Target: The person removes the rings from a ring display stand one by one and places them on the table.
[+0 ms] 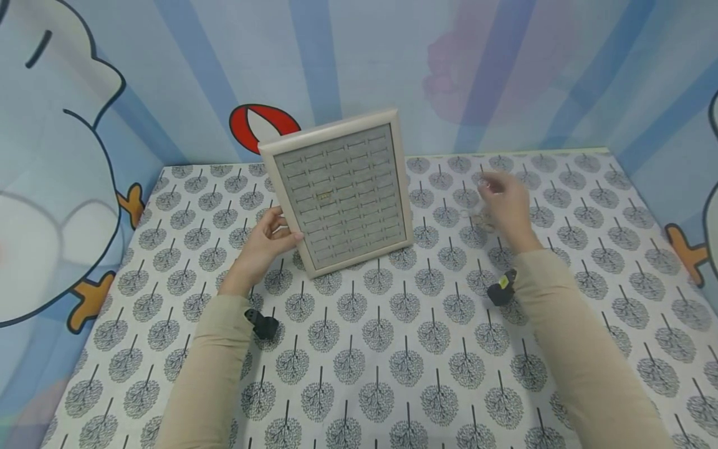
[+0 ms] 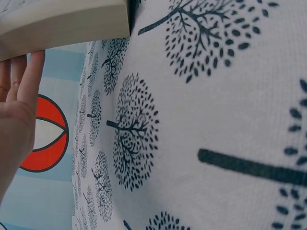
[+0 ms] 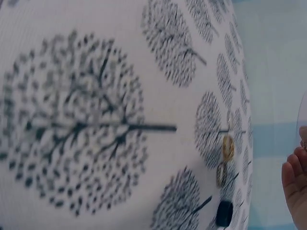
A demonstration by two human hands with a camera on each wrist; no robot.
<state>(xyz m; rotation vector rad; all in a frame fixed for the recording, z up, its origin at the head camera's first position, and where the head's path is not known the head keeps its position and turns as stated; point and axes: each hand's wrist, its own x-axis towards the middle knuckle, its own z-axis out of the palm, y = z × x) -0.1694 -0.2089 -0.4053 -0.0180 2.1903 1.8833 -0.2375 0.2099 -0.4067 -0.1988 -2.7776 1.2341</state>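
Observation:
My left hand [image 1: 262,246] grips the left edge of a cream-framed ring display board [image 1: 342,193], thumb at the front and fingers on the frame's side. The board stands tilted on the cloth, its grey face slotted in rows. A small gold ring [image 1: 324,195] sits in one slot. My right hand [image 1: 507,202] is raised over the cloth to the right of the board, fingertips together on a small shiny, ring-like thing, blurred. Below it lie loose rings: a gold ring [image 3: 228,148], a silver ring [image 3: 220,174] and a dark, wide band [image 3: 224,213].
A white cloth [image 1: 359,386] printed with grey trees covers the table. Blue striped sheeting [image 1: 387,56] with cartoon figures rises behind and at both sides. Each wrist wears a black camera [image 1: 263,324].

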